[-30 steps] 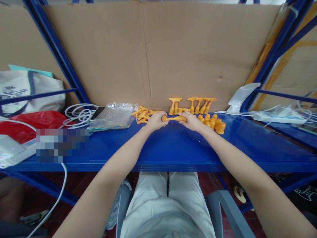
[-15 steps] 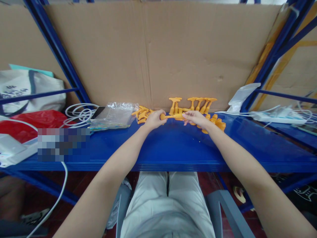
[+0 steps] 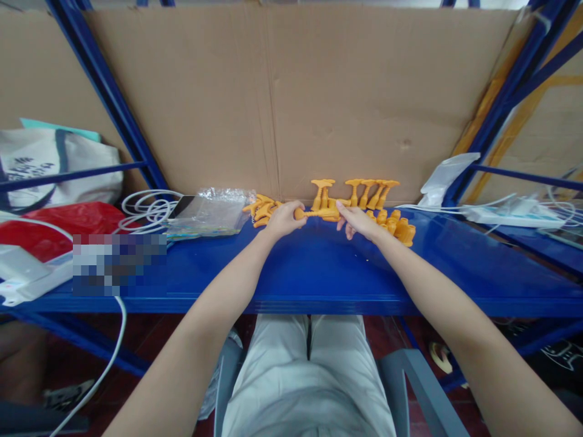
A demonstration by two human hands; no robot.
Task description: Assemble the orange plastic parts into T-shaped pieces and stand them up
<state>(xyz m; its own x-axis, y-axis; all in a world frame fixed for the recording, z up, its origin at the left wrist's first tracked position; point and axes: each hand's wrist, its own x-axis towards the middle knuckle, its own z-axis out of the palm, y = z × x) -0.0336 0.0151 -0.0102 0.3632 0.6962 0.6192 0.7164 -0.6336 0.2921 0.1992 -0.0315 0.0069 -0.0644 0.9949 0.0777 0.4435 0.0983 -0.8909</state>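
Between my hands lies an orange plastic threaded piece (image 3: 324, 213), held level just above the blue shelf. My left hand (image 3: 285, 221) is closed around its left end, and the grip part is mostly hidden in the palm. At the wider right end, my right hand (image 3: 357, 220) pinches with the thumb on top and the fingers curled beneath. Left of my left hand is a pile of orange handle-shaped parts (image 3: 262, 208). Several orange T-topped pieces (image 3: 365, 191) stand behind my right hand. Beside my right wrist sit orange cup-like parts (image 3: 401, 229).
The blue shelf (image 3: 310, 273) ends in front of my lap, with cardboard (image 3: 341, 97) behind it. Clear plastic bags (image 3: 209, 212), a coiled white cable (image 3: 150, 209) and a red bag (image 3: 59, 221) are at left. A white power strip (image 3: 514, 213) lies at right.
My right hand has shifted slightly left and turned on the threaded piece, its fingers curling lower. The left hand stays in place.
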